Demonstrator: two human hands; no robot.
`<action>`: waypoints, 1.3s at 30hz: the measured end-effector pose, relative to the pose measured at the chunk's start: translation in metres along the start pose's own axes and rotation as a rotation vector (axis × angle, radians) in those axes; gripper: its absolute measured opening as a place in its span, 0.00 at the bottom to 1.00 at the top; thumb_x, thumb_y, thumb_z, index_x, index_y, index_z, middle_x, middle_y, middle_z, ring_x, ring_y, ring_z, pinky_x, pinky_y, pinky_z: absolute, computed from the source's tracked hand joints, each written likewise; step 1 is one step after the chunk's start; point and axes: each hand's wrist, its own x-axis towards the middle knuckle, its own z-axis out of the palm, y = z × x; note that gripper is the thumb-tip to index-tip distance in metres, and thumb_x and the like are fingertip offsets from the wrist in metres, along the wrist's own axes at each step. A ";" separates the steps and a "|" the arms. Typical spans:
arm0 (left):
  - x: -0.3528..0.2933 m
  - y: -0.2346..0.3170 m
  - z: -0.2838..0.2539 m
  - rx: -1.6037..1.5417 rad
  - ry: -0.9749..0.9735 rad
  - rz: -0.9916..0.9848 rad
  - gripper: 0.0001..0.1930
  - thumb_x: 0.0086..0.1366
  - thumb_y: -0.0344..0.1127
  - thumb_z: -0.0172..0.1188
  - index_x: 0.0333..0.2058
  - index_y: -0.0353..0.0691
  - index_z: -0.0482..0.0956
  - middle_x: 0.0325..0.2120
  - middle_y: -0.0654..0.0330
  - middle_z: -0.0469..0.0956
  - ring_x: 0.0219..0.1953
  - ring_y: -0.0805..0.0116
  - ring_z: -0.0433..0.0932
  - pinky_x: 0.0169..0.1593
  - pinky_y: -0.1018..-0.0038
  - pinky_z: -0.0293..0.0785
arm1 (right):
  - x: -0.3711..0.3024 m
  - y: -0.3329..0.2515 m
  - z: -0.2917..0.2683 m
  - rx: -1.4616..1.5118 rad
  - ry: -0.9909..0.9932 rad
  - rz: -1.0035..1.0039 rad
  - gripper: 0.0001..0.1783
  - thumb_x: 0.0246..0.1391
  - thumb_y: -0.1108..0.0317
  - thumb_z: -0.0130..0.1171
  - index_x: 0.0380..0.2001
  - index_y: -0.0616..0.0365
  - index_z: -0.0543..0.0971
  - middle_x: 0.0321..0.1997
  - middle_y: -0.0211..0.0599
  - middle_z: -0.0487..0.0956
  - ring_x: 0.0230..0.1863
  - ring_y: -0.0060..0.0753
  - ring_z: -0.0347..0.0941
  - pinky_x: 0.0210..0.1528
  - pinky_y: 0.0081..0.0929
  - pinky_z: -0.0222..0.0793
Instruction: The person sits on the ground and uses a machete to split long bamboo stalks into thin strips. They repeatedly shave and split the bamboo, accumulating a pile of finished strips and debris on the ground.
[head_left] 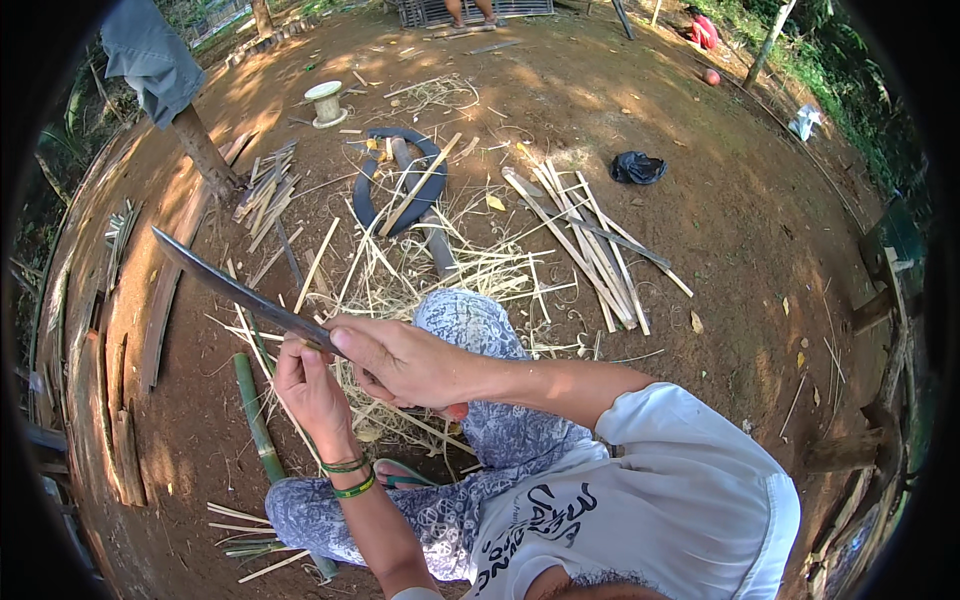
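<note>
My right hand [395, 360] is wrapped around a long knife, its dark curved blade [240, 292] reaching out to the left. A bit of the knife's reddish handle end [457, 411] shows below that hand. Close beneath the blade, my left hand [312, 385] is closed in a pinch on a thin bamboo strip [262, 350], which slants past the fingers. The blade lies against or just above the strip at the fingertips; the exact contact is hidden. Pale shavings [400, 270] lie heaped on the ground beyond my hands.
A green bamboo pole [258, 420] lies left of my knees. Split bamboo slats [590, 250] rest ahead on the right, near a black plastic bag [637, 168]. A black rubber ring [365, 195], a pale spool [326, 104] and a wooden post [205, 155] stand or lie farther off.
</note>
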 end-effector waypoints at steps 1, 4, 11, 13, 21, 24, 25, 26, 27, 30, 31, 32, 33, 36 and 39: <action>0.000 -0.001 0.000 -0.019 -0.001 0.002 0.10 0.74 0.36 0.53 0.36 0.36 0.72 0.34 0.65 0.74 0.40 0.77 0.71 0.48 0.75 0.67 | -0.001 -0.002 -0.001 0.042 -0.015 0.040 0.26 0.73 0.49 0.36 0.50 0.62 0.71 0.16 0.32 0.69 0.18 0.25 0.70 0.24 0.31 0.67; 0.001 -0.001 0.002 -0.077 -0.039 0.044 0.10 0.73 0.36 0.54 0.34 0.36 0.71 0.35 0.64 0.75 0.41 0.76 0.72 0.48 0.74 0.67 | -0.002 -0.001 -0.003 0.182 -0.051 0.116 0.25 0.73 0.49 0.35 0.47 0.61 0.70 0.14 0.30 0.67 0.15 0.23 0.66 0.21 0.28 0.64; 0.000 -0.002 0.012 -0.074 0.004 0.034 0.10 0.72 0.36 0.56 0.33 0.38 0.72 0.30 0.68 0.71 0.34 0.78 0.65 0.42 0.77 0.63 | 0.006 0.007 0.000 -0.067 0.050 -0.126 0.26 0.74 0.46 0.32 0.45 0.59 0.69 0.12 0.25 0.64 0.11 0.18 0.60 0.13 0.19 0.57; 0.003 -0.005 0.013 -0.088 0.057 0.027 0.11 0.69 0.36 0.61 0.30 0.37 0.72 0.28 0.67 0.69 0.30 0.79 0.66 0.36 0.80 0.61 | 0.007 0.006 -0.001 -0.005 0.029 -0.076 0.26 0.73 0.46 0.32 0.44 0.58 0.68 0.13 0.25 0.64 0.12 0.18 0.61 0.13 0.19 0.57; 0.003 0.003 0.011 -0.100 0.078 0.025 0.11 0.70 0.35 0.60 0.29 0.37 0.72 0.29 0.66 0.69 0.30 0.78 0.64 0.36 0.79 0.61 | 0.016 -0.001 -0.013 0.440 -0.133 0.230 0.24 0.73 0.45 0.36 0.42 0.56 0.68 0.16 0.28 0.67 0.12 0.17 0.62 0.12 0.19 0.59; 0.003 0.012 0.013 -0.010 0.070 -0.014 0.09 0.69 0.33 0.60 0.30 0.37 0.73 0.31 0.65 0.71 0.33 0.77 0.67 0.40 0.79 0.63 | 0.015 0.000 -0.013 0.175 -0.080 0.092 0.25 0.73 0.46 0.37 0.41 0.59 0.71 0.14 0.26 0.67 0.13 0.17 0.63 0.14 0.20 0.58; 0.003 0.015 0.011 0.042 0.079 -0.043 0.08 0.67 0.32 0.61 0.31 0.36 0.74 0.32 0.64 0.72 0.35 0.76 0.68 0.41 0.78 0.64 | 0.013 -0.002 -0.010 0.117 -0.054 0.073 0.25 0.73 0.47 0.37 0.43 0.59 0.71 0.14 0.26 0.67 0.13 0.17 0.63 0.15 0.21 0.59; 0.003 0.018 0.010 0.095 0.088 -0.071 0.07 0.66 0.31 0.62 0.32 0.36 0.75 0.32 0.64 0.72 0.36 0.75 0.69 0.42 0.77 0.66 | 0.012 -0.003 -0.006 0.059 -0.027 0.053 0.25 0.73 0.47 0.38 0.44 0.60 0.71 0.13 0.25 0.66 0.13 0.17 0.63 0.16 0.21 0.59; 0.001 0.023 0.012 0.236 0.163 0.052 0.06 0.65 0.30 0.63 0.36 0.35 0.76 0.33 0.64 0.73 0.37 0.74 0.70 0.45 0.75 0.66 | 0.011 -0.005 -0.003 0.001 0.001 0.032 0.25 0.73 0.48 0.38 0.46 0.60 0.71 0.13 0.25 0.66 0.13 0.18 0.62 0.16 0.22 0.59; -0.003 0.047 0.024 0.665 0.258 0.405 0.19 0.56 0.26 0.68 0.47 0.34 0.79 0.33 0.60 0.76 0.40 0.66 0.73 0.50 0.68 0.67 | 0.009 -0.006 -0.001 0.001 0.049 0.047 0.24 0.73 0.49 0.39 0.50 0.61 0.71 0.13 0.26 0.67 0.14 0.18 0.62 0.18 0.23 0.59; -0.003 0.057 0.023 0.764 0.202 0.460 0.19 0.56 0.26 0.68 0.47 0.35 0.79 0.34 0.59 0.76 0.40 0.64 0.73 0.50 0.67 0.68 | 0.009 -0.007 0.002 0.009 0.058 0.043 0.24 0.73 0.50 0.39 0.50 0.61 0.71 0.13 0.26 0.67 0.14 0.18 0.62 0.18 0.23 0.59; -0.004 0.067 0.025 0.854 0.141 0.511 0.19 0.55 0.25 0.68 0.47 0.35 0.80 0.34 0.58 0.77 0.39 0.63 0.73 0.49 0.66 0.68 | 0.009 -0.005 0.004 0.023 0.069 0.047 0.23 0.73 0.50 0.40 0.51 0.60 0.71 0.13 0.25 0.66 0.14 0.18 0.62 0.18 0.22 0.59; -0.004 0.074 0.025 0.944 0.079 0.561 0.18 0.55 0.25 0.68 0.47 0.36 0.81 0.35 0.56 0.78 0.39 0.61 0.74 0.48 0.65 0.69 | 0.008 -0.006 0.004 0.024 0.055 0.046 0.23 0.73 0.50 0.40 0.51 0.60 0.72 0.13 0.26 0.66 0.14 0.18 0.62 0.19 0.22 0.59; -0.003 0.080 0.021 0.961 0.022 0.549 0.18 0.52 0.24 0.70 0.43 0.36 0.83 0.34 0.56 0.79 0.36 0.59 0.76 0.42 0.67 0.72 | 0.008 -0.010 0.007 0.033 0.017 0.030 0.23 0.73 0.51 0.40 0.51 0.59 0.72 0.14 0.27 0.66 0.16 0.18 0.63 0.20 0.22 0.60; -0.002 0.085 0.021 0.967 -0.020 0.571 0.16 0.50 0.23 0.71 0.41 0.35 0.84 0.33 0.56 0.79 0.35 0.60 0.77 0.39 0.68 0.73 | 0.008 -0.007 0.010 0.024 0.020 0.011 0.22 0.73 0.51 0.40 0.50 0.59 0.72 0.15 0.28 0.67 0.17 0.18 0.64 0.21 0.23 0.60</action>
